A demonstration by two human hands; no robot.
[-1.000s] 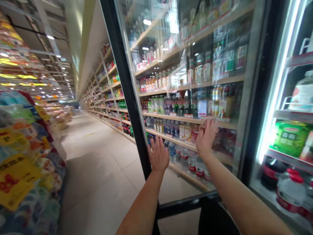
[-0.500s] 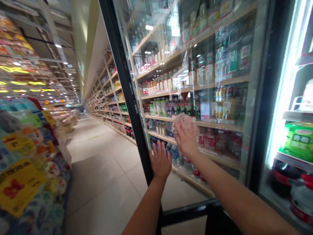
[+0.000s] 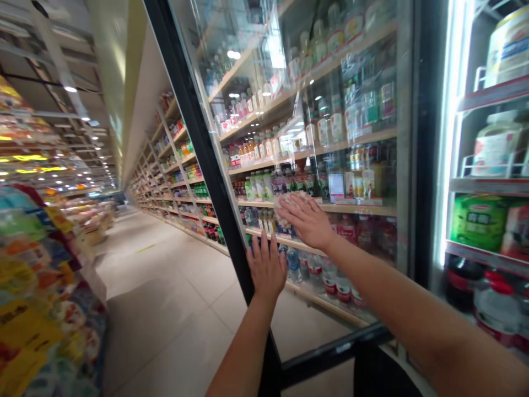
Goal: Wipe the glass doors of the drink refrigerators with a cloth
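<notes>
A glass cooler door (image 3: pixel 306 110) with a black frame (image 3: pixel 194 132) stands swung open in front of me. My right hand (image 3: pixel 308 220) presses a pale, fluffy cloth (image 3: pixel 285 209) against the pane, its fingers lying over the cloth and pointing left. Lower down, my left hand (image 3: pixel 266 267) rests flat with fingers spread on the glass beside the frame's left upright, holding nothing. Part of the cloth is hidden under the right hand's fingers. Bottles on wooden shelves show through the glass.
On the right, the lit cooler (image 3: pixel 458 138) holds bottles and a green pack (image 3: pixel 479 223). Drink shelves (image 3: pixel 182 165) run along the aisle floor (image 3: pixel 165 286). A display of packed goods (image 3: pixel 45 275) stands at the left.
My right hand has slid left with the cloth, its fingers now turned more to the left. My left hand stays by the frame. The view has turned slightly to the right.
</notes>
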